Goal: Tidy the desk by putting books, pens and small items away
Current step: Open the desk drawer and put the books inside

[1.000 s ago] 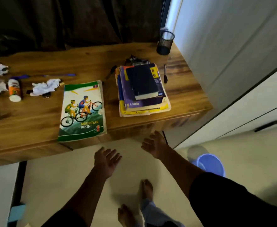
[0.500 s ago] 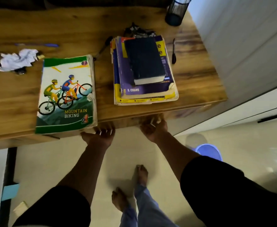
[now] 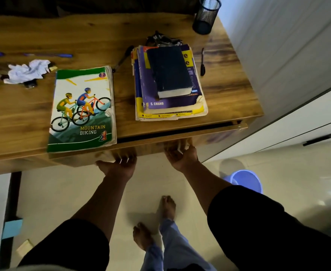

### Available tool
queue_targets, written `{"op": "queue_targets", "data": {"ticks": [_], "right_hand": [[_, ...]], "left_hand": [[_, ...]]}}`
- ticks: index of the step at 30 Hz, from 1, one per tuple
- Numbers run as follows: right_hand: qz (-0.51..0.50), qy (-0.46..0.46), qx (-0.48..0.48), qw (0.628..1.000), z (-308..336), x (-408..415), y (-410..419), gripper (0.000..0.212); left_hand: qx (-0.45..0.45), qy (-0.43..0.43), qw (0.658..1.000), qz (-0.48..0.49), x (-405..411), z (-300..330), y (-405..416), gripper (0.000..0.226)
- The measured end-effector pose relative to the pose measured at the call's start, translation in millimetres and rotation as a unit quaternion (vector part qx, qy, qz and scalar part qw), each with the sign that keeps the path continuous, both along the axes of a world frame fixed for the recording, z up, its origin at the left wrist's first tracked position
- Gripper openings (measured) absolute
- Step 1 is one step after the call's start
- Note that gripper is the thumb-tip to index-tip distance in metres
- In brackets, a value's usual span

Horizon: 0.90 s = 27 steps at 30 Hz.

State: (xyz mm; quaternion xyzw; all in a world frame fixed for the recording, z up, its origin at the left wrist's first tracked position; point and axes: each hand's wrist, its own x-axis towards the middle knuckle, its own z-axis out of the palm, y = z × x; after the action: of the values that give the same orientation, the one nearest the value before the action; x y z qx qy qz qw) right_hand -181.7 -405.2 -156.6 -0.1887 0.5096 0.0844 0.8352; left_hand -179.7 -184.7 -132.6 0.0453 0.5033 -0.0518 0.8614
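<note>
While books are lying on the bench (image 3: 229,90), you are curling both grips, left hand (image 3: 119,166) and right hand (image 3: 181,155), under the drawer front (image 3: 160,142), clamped on it.

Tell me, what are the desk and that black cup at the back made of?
The desk looks like wood, or a wood-look coating: brown grain streaks and knots, slight sheen. The black cup seems to be metal mesh, since you can see through its tiny holes, with a matte finish.

Home study corner — wooden desk (image 3: 33,114), schoolbooks (image 3: 170,81), bare feet (image 3: 156,222).
</note>
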Motion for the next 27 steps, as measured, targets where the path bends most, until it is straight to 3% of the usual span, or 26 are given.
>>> {"op": "queue_targets", "data": {"ticks": [19,27], "right_hand": [[-0.002,0.009,-0.020,1.000,-2,-87,-2,0.049],[0.055,0.003,-0.014,0.998,8,-135,-13,0.048]], "left_hand": [[0.029,-0.057,0.995,-0.071,-96,-5,7,0.082],[0.060,-0.049,0.994,-0.080,-146,-5,0,0.083]]}}
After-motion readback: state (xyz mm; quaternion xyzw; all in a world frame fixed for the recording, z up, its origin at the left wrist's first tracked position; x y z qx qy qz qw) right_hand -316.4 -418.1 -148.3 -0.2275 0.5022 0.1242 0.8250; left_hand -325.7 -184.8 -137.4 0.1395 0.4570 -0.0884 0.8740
